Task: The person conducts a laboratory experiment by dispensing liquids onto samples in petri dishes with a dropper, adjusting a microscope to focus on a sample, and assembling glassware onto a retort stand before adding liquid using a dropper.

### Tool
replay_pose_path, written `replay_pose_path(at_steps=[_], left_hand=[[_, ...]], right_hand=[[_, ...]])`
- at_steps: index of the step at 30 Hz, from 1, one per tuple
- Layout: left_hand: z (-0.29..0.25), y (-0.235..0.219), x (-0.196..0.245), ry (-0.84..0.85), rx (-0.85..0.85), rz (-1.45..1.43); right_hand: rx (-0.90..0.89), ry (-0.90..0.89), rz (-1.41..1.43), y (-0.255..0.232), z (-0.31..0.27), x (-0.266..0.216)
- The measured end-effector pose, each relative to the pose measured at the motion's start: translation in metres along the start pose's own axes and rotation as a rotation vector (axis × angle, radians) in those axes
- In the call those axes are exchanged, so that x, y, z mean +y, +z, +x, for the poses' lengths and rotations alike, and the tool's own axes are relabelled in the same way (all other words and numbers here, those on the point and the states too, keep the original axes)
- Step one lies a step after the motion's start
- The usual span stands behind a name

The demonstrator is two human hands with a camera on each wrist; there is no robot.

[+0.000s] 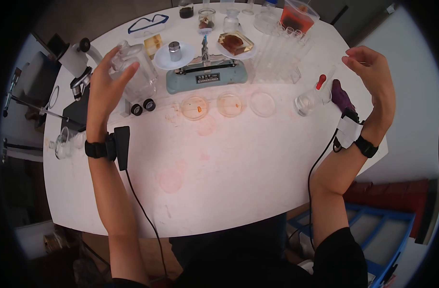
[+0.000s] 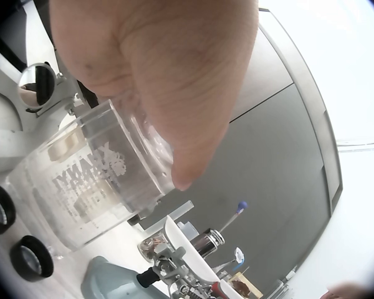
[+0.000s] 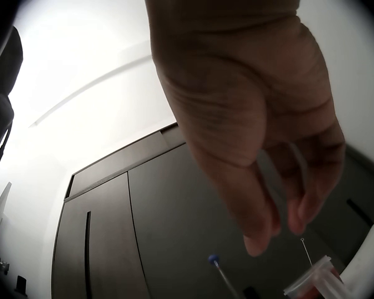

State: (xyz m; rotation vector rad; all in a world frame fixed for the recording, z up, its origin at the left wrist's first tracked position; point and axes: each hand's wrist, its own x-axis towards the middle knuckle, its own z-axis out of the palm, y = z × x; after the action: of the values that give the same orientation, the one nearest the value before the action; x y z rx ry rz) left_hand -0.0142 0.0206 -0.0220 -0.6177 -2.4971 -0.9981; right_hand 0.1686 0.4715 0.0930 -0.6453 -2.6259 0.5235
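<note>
My left hand [image 1: 105, 85] is raised over the table's left side and grips a clear square glass bottle [image 1: 139, 72], thumb on its near face. The left wrist view shows raised lettering on the bottle [image 2: 87, 187] under my hand [image 2: 168, 75]. My right hand [image 1: 374, 72] is held up over the table's right edge, well above the surface. Its thumb and fingertips pinch a thin grey metal tool [image 3: 273, 180], seen in the head view only as a sliver. Below my right hand [image 3: 255, 124] stand a small beaker [image 1: 306, 102] and a red-bulbed dropper [image 1: 320, 82].
A balance scale [image 1: 207, 74] carries a metal weight [image 1: 175, 50] on one pan and an amber block [image 1: 235, 42] on the other. In front lie three petri dishes [image 1: 229, 104]. A test-tube rack [image 1: 279, 55], a microscope [image 1: 78, 65], safety glasses [image 1: 148, 23] and a beaker of red liquid [image 1: 297, 17] ring the white table [image 1: 238, 182].
</note>
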Motion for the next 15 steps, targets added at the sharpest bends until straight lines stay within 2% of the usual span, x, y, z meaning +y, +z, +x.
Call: replay_pose_path(at_steps=[3,5,6,8,9,11,15], left_hand=[[0.001,-0.001,0.000,-0.010,-0.004,0.011],[0.001,-0.001,0.001,-0.013,-0.008,0.021],[0.001,-0.002,0.001,-0.016,-0.006,0.025],[0.000,-0.002,0.004,-0.016,-0.004,0.033],[0.000,-0.003,0.007,-0.025,-0.021,0.037],[-0.001,-0.003,0.006,-0.036,-0.038,0.040],[0.000,-0.001,0.000,0.007,0.004,0.022]], right_hand=[[0.090,-0.057,0.055,0.003,0.004,-0.002],[0.153,-0.172,0.203,0.010,0.002,-0.014],[0.151,-0.174,0.201,0.014,0.003,-0.021],[0.062,-0.327,0.314,0.031,0.006,-0.034],[0.061,-0.327,0.314,0.040,0.008,-0.039],[0.051,-0.458,0.285,0.057,0.010,-0.048],[0.069,-0.417,0.155,0.079,0.008,-0.057]])
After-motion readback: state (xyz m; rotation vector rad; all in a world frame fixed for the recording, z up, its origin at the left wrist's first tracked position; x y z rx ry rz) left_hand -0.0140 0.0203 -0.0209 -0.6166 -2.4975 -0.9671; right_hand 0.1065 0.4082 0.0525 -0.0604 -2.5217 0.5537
